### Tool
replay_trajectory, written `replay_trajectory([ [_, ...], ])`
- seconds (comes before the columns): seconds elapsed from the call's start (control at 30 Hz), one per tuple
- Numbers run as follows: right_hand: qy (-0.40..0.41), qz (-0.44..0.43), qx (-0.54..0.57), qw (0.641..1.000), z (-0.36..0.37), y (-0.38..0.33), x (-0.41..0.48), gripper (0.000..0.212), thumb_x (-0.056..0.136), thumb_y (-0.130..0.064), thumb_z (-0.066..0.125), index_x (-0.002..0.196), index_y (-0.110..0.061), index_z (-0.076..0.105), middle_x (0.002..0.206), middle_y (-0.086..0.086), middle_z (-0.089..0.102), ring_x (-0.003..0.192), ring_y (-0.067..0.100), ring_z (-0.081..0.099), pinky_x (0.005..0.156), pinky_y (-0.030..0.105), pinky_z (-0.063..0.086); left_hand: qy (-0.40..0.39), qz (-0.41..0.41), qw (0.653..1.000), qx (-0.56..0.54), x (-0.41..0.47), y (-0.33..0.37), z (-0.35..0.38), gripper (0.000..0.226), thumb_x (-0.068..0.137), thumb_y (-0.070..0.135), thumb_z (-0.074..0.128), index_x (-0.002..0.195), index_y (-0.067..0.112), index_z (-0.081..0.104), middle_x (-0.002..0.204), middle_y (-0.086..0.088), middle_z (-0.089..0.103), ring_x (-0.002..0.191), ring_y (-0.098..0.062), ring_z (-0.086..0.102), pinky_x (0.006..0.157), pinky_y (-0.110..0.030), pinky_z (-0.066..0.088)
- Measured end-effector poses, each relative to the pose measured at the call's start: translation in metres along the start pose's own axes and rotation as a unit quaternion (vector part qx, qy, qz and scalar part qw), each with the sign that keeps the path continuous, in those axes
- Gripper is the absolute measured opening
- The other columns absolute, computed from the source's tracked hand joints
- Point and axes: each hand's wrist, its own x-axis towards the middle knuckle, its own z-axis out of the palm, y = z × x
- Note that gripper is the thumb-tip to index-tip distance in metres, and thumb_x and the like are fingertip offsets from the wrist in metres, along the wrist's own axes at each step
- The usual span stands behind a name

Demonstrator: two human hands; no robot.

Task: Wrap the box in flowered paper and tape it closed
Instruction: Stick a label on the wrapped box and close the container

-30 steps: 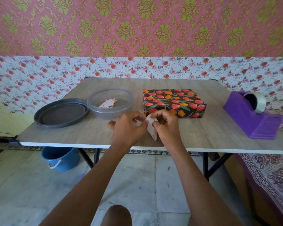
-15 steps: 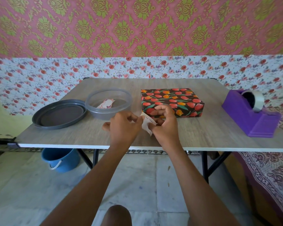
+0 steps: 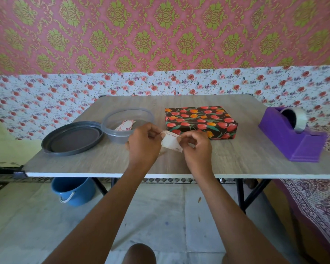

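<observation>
Both hands sit over the front-middle of the bench (image 3: 236, 159), pinching one small cream gift tag (image 3: 171, 142) btwn them. Left hand (image 3: 144, 144) grips the tag's left end w/ fingers curled in; right hand (image 3: 195, 146) nips its right edge w/ thumb and fingertips. Tag is tilted, script on its upper edge, held just above the bench top.

The box (image 3: 200, 121), already covered in dark paper w/ red & orange tulips, lies flat just behind the right hand, roughly bench centre. Its front-left corner is just beside the tag; can't tell if they touch.

Left of the box: a clear round tub (image 3: 112, 130) w/ another tag (image 3: 125, 125) lying inside, close to the left hand. Its grey lid (image 3: 72, 138) lies flat further left, rim touching or just beside the tub, near the bench's left edge.

Purple tape dispenser (image 3: 293, 138) w/ a clear tape roll (image 3: 298, 119) sits at the right side, its base close to the front-right edge, well apart from the box.

Open room: bare strip along the front edge on both sides of the forearms, a wide gap btwn box and dispenser, and the whole back part of the bench up to the flowered wall.

Blue bucket (image 3: 74, 189) stands on the floor under the bench's left side
</observation>
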Motion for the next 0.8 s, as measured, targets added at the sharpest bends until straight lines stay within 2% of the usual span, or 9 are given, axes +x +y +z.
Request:
replay_trajectory([
  [0.07, 0.005, -0.021, -0.001, 1.0, -0.006, -0.002, 0.006, 0.008, 0.092, -0.008, 0.072, 0.091, -0.015, 0.074, 0.101, -0.001, 0.068, 0.094, -0.008, 0.06, 0.074, 0.004, 0.044, -0.008, 0.016, 1.0, -0.002, 0.006, 0.003, 0.004, 0.012, 0.086, 0.025, 0.078, 0.082, 0.028, 0.068, 0.083, 0.015, 0.071, 0.081, -0.006, 0.067, 0.079, -0.041, 0.057],
  [0.17, 0.014, -0.053, 0.016, 0.998, -0.017, -0.008, 0.026, 0.014, 0.093, -0.002, 0.068, 0.088, -0.013, 0.074, 0.087, -0.006, 0.071, 0.083, 0.004, 0.064, 0.072, 0.012, 0.046, -0.017, 0.04, 0.999, -0.008, 0.018, 0.015, 0.01, 0.011, 0.09, 0.021, 0.075, 0.084, 0.024, 0.065, 0.097, 0.002, 0.068, 0.088, -0.01, 0.065, 0.065, -0.014, 0.046],
  [0.27, 0.024, -0.066, -0.002, 0.998, -0.025, -0.015, 0.055, 0.013, 0.092, -0.001, 0.07, 0.092, -0.011, 0.077, 0.079, -0.011, 0.069, 0.074, -0.002, 0.063, 0.069, 0.011, 0.044, -0.015, 0.045, 0.998, -0.041, 0.034, 0.028, 0.017, 0.01, 0.094, 0.012, 0.068, 0.092, 0.021, 0.063, 0.076, 0.012, 0.066, 0.073, 0.005, 0.062, 0.053, -0.003, 0.04],
  [0.33, 0.014, -0.054, -0.026, 0.998, -0.028, -0.02, 0.076, 0.021, 0.089, -0.003, 0.074, 0.107, -0.013, 0.076, 0.077, -0.009, 0.068, 0.074, -0.004, 0.063, 0.069, 0.012, 0.046, -0.017, 0.052, 0.997, -0.048, 0.048, 0.032, 0.022, 0.017, 0.093, 0.009, 0.069, 0.103, 0.019, 0.059, 0.071, 0.01, 0.067, 0.068, 0.012, 0.061, 0.05, -0.003, 0.04],
  [0.43, 0.0, -0.013, -0.034, 0.999, -0.03, -0.02, 0.107, 0.042, 0.086, -0.003, 0.078, 0.125, -0.015, 0.069, 0.086, -0.006, 0.068, 0.08, -0.005, 0.063, 0.071, 0.011, 0.049, -0.04, 0.029, 0.997, -0.051, 0.075, 0.036, 0.033, 0.035, 0.09, 0.013, 0.074, 0.114, 0.019, 0.05, 0.077, 0.002, 0.071, 0.07, 0.002, 0.065, 0.052, -0.01, 0.041],
  [0.57, -0.012, 0.016, -0.074, 0.997, -0.021, -0.013, 0.145, 0.037, 0.083, -0.006, 0.082, 0.118, -0.008, 0.07, 0.083, -0.004, 0.069, 0.07, -0.006, 0.06, 0.07, 0.018, 0.054, -0.066, -0.046, 0.995, -0.061, 0.111, 0.037, 0.051, 0.045, 0.085, 0.012, 0.079, 0.116, 0.015, 0.046, 0.092, -0.01, 0.072, 0.07, -0.01, 0.066, 0.041, -0.014, 0.042],
  [0.67, -0.022, 0.054, -0.089, 0.994, -0.011, -0.003, 0.169, 0.035, 0.081, -0.008, 0.084, 0.112, -0.011, 0.069, 0.087, 0.004, 0.072, 0.081, 0.012, 0.071, 0.066, 0.017, 0.051, -0.082, -0.082, 0.992, -0.046, 0.137, 0.032, 0.064, 0.046, 0.082, 0.015, 0.082, 0.112, 0.016, 0.047, 0.107, -0.012, 0.066, 0.08, -0.017, 0.068, 0.039, -0.016, 0.042],
  [0.73, -0.031, 0.073, -0.098, 0.992, -0.005, 0.004, 0.18, 0.051, 0.081, -0.009, 0.084, 0.126, -0.016, 0.061, 0.1, 0.009, 0.07, 0.091, 0.018, 0.069, 0.056, 0.011, 0.039, -0.092, -0.089, 0.992, -0.019, 0.15, 0.028, 0.07, 0.048, 0.08, 0.017, 0.084, 0.113, 0.014, 0.049, 0.114, -0.01, 0.06, 0.089, -0.02, 0.066, 0.048, -0.021, 0.044],
  [0.8, -0.028, 0.093, -0.101, 0.99, 0.001, 0.014, 0.186, 0.06, 0.082, -0.01, 0.084, 0.133, -0.019, 0.054, 0.125, 0.011, 0.059, 0.095, 0.016, 0.058, 0.053, 0.01, 0.032, -0.11, -0.096, 0.989, 0.002, 0.159, 0.024, 0.076, 0.051, 0.079, 0.016, 0.085, 0.115, 0.011, 0.049, 0.114, -0.008, 0.055, 0.091, -0.021, 0.063, 0.054, -0.024, 0.045],
])
